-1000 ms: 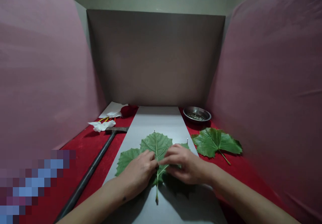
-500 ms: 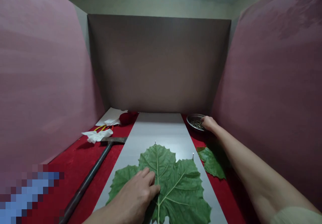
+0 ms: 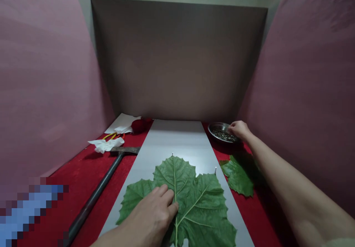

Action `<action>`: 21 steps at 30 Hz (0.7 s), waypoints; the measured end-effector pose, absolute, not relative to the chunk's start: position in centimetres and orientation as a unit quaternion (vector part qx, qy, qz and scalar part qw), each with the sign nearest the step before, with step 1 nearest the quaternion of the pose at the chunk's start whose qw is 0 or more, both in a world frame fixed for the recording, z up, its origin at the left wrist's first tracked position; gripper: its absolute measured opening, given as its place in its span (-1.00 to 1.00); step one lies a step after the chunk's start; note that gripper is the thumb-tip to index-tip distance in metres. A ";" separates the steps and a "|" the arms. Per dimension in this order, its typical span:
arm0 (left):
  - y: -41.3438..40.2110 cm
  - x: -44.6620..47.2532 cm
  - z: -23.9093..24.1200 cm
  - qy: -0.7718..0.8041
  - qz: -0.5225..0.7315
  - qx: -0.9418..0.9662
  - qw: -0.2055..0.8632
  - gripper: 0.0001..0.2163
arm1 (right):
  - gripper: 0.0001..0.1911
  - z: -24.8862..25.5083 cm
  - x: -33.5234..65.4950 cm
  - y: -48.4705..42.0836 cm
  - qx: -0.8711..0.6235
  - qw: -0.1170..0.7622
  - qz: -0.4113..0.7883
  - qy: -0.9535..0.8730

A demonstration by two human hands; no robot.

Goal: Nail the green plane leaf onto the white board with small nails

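Red cloth [image 3: 83,176] on both sides of hands. White board [image 3: 177,136] under left hand [image 3: 155,213], reaching far beyond it. Hammer [image 3: 103,184] left of left hand. Large leaf [image 3: 199,210] on board, directly under left hand, fingers bent upon it; cannot tell if something is pinched. Second leaf [image 3: 240,180] nearer than right hand [image 3: 239,129]. Metal bowl [image 3: 210,132] at right fingertips, these narrow, contents unclear. Two upright nails [image 3: 172,154] beyond left hand.

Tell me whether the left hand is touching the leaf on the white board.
Touching: the head view shows the left hand lying on the leaf, with no gap visible.
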State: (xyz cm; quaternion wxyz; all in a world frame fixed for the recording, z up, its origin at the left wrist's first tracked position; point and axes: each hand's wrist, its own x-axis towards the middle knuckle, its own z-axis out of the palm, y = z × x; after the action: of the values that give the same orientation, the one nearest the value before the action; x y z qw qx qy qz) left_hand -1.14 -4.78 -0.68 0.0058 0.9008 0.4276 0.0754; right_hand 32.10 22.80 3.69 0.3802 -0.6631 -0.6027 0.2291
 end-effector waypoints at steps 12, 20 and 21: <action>-5.6 -0.1 2.2 0.468 0.028 0.883 0.025 -0.79 | -0.68 6.7 29.8 12.7 -0.346 0.512 0.580 -0.530; -7.0 -0.2 2.8 0.466 -0.006 0.885 -0.016 -0.71 | -0.77 7.7 24.1 3.5 -0.268 0.454 0.646 -0.552; -7.2 -0.1 2.9 0.471 -0.017 0.882 -0.022 -0.70 | -0.77 7.6 23.2 2.7 -0.263 0.440 0.654 -0.556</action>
State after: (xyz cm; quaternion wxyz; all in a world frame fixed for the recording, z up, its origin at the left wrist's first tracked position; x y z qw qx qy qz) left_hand -0.15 -7.24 2.89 -0.0220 0.8819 0.4706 -0.0174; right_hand 23.18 2.71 7.62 0.4402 -0.2633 -0.5558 0.6542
